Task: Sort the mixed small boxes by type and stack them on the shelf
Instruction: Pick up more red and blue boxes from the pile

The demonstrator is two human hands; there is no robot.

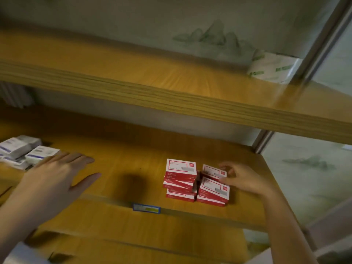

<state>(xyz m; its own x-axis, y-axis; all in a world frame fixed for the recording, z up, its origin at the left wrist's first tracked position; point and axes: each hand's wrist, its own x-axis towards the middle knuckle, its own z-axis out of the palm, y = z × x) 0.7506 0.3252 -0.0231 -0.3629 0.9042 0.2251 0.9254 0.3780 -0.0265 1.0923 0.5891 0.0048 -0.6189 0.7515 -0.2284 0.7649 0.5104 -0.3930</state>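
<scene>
Head view: at far left, white-and-blue boxes [28, 151] lie loosely heaped on the shelf [133, 155]. The left hand [57, 174], flat and open just beside them, could knock one off. Further right, the red boxes [180, 181] stand in skewed stacks, and the right hand [242, 180], pinching a red box [212, 170] at their back, may topple them.

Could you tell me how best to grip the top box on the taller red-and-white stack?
Come from above and pinch the top red-and-white cardboard box by its front and rear long sides: it lies flat, and another red-and-white stack crowds its right end.
</scene>
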